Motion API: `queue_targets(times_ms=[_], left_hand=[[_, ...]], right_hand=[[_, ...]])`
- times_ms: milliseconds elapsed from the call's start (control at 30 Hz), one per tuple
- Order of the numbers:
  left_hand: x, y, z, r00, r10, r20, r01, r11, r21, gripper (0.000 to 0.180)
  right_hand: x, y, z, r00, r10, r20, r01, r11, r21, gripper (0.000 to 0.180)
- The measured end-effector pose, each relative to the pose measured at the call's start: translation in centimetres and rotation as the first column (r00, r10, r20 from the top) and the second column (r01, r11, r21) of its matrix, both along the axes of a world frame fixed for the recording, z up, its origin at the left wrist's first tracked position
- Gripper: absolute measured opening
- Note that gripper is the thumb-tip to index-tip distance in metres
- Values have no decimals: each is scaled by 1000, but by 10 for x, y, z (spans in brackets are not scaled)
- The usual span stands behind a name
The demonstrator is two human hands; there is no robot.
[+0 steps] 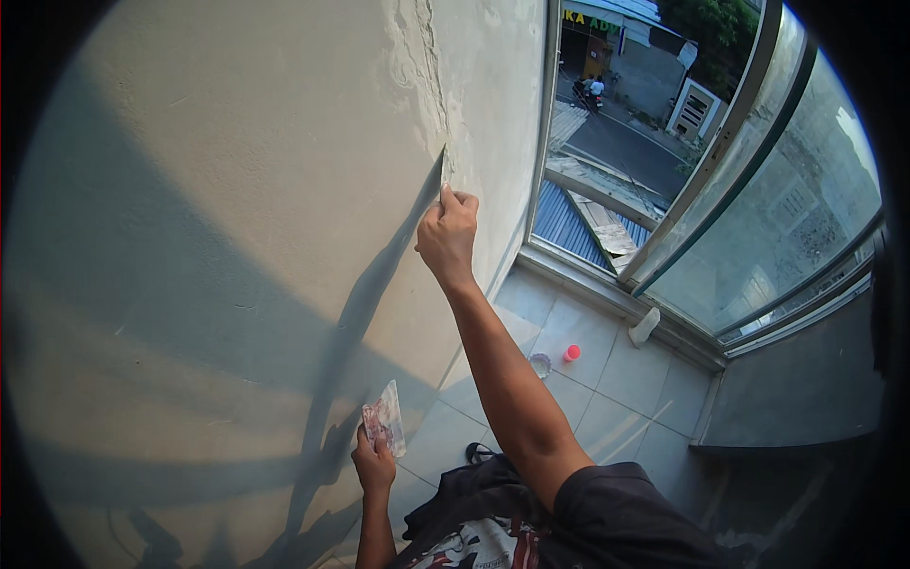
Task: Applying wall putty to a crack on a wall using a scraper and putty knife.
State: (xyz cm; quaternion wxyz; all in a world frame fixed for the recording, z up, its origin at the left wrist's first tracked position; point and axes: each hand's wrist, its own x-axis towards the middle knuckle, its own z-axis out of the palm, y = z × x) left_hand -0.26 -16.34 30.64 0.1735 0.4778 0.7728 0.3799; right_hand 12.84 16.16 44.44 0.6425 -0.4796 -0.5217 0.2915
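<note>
My right hand (pixel 449 232) is raised to the wall (pixel 237 218), just below a long rough crack (pixel 431 66). Its fingers are closed in a pinch near the surface; whatever they grip is too thin or hidden to make out. Lower down, my left hand (pixel 375 465) grips a flat, pale plate (pixel 385 417) with reddish-brown smears, thumb on its face. That plate is held close to the wall, tilted upward. Lighter patches of filler-like material surround the crack.
An open window (pixel 607 142) looks onto a street at the right, with a sliding glass pane (pixel 787 199). On the tiled floor (pixel 607 351) stand a pink cup (pixel 572 353) and a small clear dish (pixel 540 365). A white object (pixel 645 326) lies by the sill.
</note>
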Motion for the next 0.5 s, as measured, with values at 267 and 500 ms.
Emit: queue_targets(times_ms=[267, 500], left_hand=[[8, 2, 13, 999, 52, -6, -52, 998, -40, 30], [22, 10, 21, 1000, 23, 16, -22, 998, -53, 28]], right_hand=[[3, -49, -13, 988, -38, 153, 24, 995, 94, 35], [9, -4, -7, 996, -82, 21, 76, 980, 181, 36]])
